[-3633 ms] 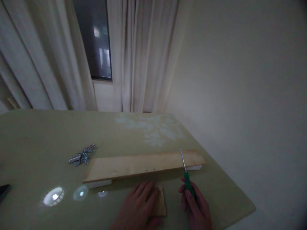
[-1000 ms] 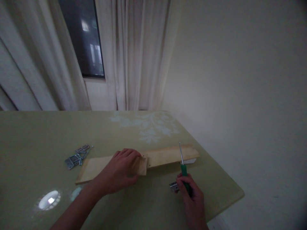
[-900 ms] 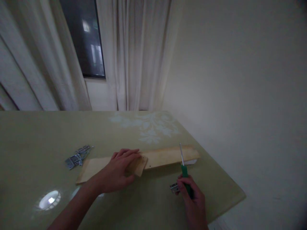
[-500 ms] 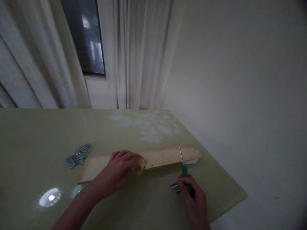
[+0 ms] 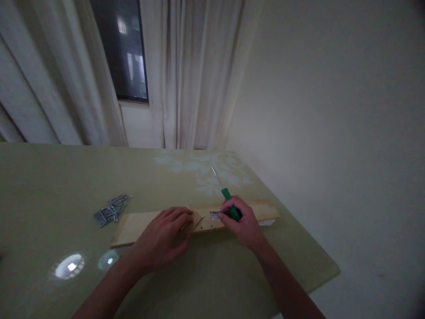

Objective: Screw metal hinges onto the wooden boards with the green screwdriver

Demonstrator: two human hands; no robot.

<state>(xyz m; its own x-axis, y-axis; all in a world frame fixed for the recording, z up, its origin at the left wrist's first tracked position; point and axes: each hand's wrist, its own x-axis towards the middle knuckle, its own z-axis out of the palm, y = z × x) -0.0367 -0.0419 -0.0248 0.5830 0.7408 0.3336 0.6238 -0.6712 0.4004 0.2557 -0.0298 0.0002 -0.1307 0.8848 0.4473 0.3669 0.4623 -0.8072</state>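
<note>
A long pale wooden board lies across the table, raised slightly on something white that shows under its right end. My left hand is closed around a small wooden piece with dark holes, resting on the board's middle. My right hand grips a screwdriver by its green handle, the shaft pointing up and away. Between the same hand's fingertips is a small metal hinge, just above or touching the board, right of the wooden piece. Two dark holes show along the board's near edge.
Left of the board lies a pile of metal hinges and screws. The greenish table has its right edge beside a plain wall. Curtains and a dark window are behind it.
My right hand has moved left and away from me, bringing the screwdriver and hinge over the board. My left hand stays on the wooden piece. The view has shifted slightly.
</note>
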